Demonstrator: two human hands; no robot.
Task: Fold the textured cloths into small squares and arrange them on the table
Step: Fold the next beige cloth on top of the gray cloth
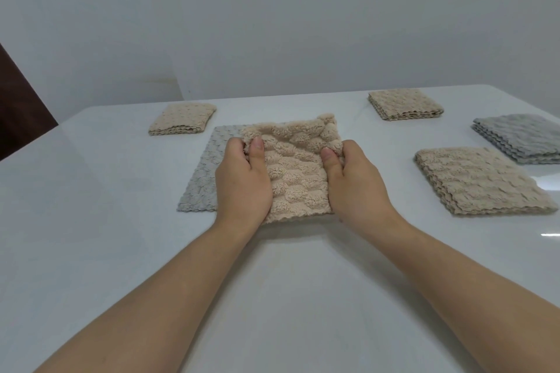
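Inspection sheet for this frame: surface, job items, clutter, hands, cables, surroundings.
Surface: white table, glossy.
Job's things: beige cloth being folded, overlapping flat grey cloth; folded squares: left beige, back beige, right beige, right grey.
Clutter: nothing seen.
Hands: left hand and right hand each pinch the beige cloth.
Cables: nothing seen.
Surroundings: pale wall; dark brown panel at left.

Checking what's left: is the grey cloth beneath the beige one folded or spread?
Spread: the grey cloth lies flat, one thin layer, no stack.
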